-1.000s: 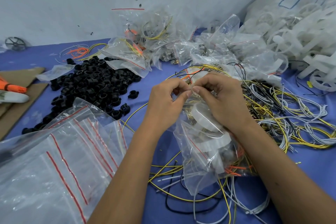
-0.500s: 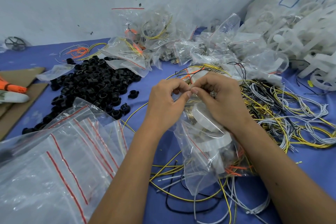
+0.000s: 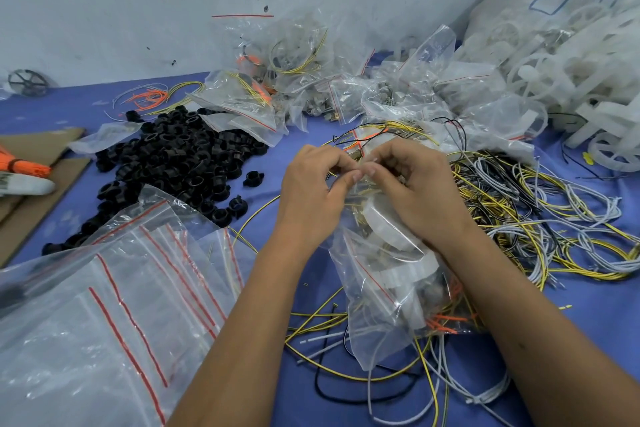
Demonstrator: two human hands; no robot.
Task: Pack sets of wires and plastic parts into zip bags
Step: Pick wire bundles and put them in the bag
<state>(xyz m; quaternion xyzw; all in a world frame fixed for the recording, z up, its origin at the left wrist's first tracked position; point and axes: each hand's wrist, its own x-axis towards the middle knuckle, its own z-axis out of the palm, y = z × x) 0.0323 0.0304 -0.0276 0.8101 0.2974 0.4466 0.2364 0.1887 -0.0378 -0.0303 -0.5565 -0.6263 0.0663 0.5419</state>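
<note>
A blue table (image 3: 304, 135) runs up to a pale scuffed wall. At centre, the left hand (image 3: 311, 194) and right hand (image 3: 412, 191) meet thumb to thumb, both pinching the top edge of a filled zip bag (image 3: 384, 291) that hangs toward 6 o'clock. Loose wires (image 3: 540, 218) sprawl at 3 o'clock, black plastic parts (image 3: 180, 159) at 10 o'clock, empty zip bags (image 3: 114, 305) at 8 o'clock, packed bags (image 3: 298, 80) at 12 o'clock.

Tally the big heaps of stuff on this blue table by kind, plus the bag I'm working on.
Black plastic rings heap: 1
Empty zip bags stack: 1
Loose wires tangle: 1
White plastic wheels heap: 1
Filled zip bags heap: 1
Centre zip bag: 1
Total: 6
</note>
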